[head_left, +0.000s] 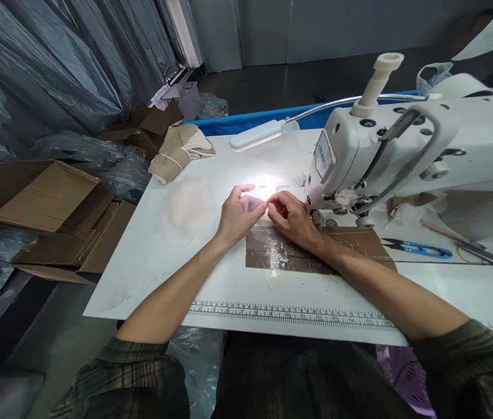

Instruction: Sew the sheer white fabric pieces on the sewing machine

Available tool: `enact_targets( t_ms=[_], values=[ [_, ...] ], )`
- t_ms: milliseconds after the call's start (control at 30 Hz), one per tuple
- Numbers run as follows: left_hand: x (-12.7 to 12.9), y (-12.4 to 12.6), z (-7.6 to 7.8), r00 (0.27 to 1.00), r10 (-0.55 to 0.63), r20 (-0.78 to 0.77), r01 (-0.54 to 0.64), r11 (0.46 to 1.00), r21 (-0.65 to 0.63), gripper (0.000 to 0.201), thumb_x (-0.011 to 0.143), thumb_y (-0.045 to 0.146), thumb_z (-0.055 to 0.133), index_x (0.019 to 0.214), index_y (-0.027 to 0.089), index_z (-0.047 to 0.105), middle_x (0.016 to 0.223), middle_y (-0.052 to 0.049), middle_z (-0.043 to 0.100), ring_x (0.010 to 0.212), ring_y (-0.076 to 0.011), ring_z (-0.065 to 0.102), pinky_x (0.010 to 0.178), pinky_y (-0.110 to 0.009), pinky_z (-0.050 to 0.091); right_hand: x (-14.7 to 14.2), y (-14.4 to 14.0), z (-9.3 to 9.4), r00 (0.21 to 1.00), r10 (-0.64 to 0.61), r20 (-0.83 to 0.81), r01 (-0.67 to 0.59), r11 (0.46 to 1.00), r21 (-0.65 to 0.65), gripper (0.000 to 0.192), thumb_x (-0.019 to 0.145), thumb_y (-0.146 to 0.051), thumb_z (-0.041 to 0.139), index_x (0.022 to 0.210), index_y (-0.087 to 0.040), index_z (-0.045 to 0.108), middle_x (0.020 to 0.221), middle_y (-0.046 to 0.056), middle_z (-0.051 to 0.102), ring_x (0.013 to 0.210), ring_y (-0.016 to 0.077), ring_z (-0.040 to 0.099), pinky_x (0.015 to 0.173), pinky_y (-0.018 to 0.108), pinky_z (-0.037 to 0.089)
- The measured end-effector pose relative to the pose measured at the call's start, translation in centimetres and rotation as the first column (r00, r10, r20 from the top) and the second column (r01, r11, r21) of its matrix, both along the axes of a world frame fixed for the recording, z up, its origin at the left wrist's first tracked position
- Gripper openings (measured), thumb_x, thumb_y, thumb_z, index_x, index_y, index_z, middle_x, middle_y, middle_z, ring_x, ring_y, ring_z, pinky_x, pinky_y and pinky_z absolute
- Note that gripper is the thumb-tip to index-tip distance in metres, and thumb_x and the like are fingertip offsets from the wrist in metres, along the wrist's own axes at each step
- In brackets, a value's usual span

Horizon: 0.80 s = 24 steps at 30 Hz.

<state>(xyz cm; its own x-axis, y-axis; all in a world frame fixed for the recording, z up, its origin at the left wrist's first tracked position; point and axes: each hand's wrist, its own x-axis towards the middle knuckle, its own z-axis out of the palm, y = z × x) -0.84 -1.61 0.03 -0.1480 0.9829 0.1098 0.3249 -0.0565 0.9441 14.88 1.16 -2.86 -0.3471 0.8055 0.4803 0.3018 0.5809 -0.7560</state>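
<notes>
You pinch a small, thin translucent piece (253,203) between both hands, just left of the needle under the lamp's glare. Left hand (238,216) grips with thumb and forefinger, other fingers raised; right hand (292,218) is curled shut on its edge. It looks flimsy and slippery — it could slip or crease beside the hard sewing machine (403,151) on the smooth white table (163,256).

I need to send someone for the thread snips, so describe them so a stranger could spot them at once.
Start at the white sewing machine on the white table. Under its arm, right of the brown patch, lie the thread snips, the only thing there with bright blue handles.
</notes>
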Motion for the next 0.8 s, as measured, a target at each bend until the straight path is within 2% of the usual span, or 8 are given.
enact_targets(
  t_ms=[200,333,433,800],
  values=[
    [-0.02,0.03,-0.08,1.0,-0.002,0.01,0.003,1.0,-0.019,0.047,0.069,0.028,0.078,0.111,0.018,0.06,0.088,-0.003,0.07,0.077,-0.0166,0.065,0.08,-0.03,0.047,0.08,0.05,0.13,1.0,-0.017,0.004,0.017,1.0,-0.025,0.009,0.086,-0.022,0.052,0.081,-0.023,0.044,0.073,0.0,0.052,0.064,0.0151,0.045,0.06,0.031,0.038],
    [0.21,-0.17,0.03,0.974,-0.049,0.223,0.077,0.99,-0.12,0.052,0.069,0.032,0.08,0.114,0.017,0.057,0.083,-0.003,0.071,0.074,-0.0167,0.065,0.075,-0.03,0.048,0.05,0.0,0.31,1.0,0.003,-0.017,-0.004,0.999,-0.032,0.009,0.089,-0.025,0.048,0.082,-0.024,0.042,0.072,-0.001,0.052,0.062,0.0145,0.044,0.059,0.03,0.038],
    [0.37,-0.23,0.08,0.926,-0.025,0.377,0.098,0.98,-0.174,0.056,0.066,0.03,0.083,0.114,0.017,0.057,0.08,-0.003,0.072,0.072,-0.0163,0.065,0.072,-0.03,0.049,-0.01,-0.03,0.37,1.0,0.007,-0.029,-0.009,0.999,-0.045,0.009,0.091,-0.026,0.044,0.083,-0.024,0.041,0.073,0.0,0.052,0.063,0.0147,0.044,0.061,0.031,0.038],
    [0.36,-0.12,0.38,0.857,0.036,0.514,0.095,0.969,-0.226,0.056,0.063,0.022,0.084,0.112,0.016,0.058,0.081,-0.003,0.073,0.079,-0.0161,0.068,0.082,-0.032,0.051,-0.15,0.03,0.31,0.999,-0.02,-0.045,0.015,0.994,-0.107,0.009,0.093,-0.03,0.042,0.087,-0.023,0.042,0.075,0.0,0.052,0.066,0.0159,0.049,0.063,0.031,0.04]
  ],
)
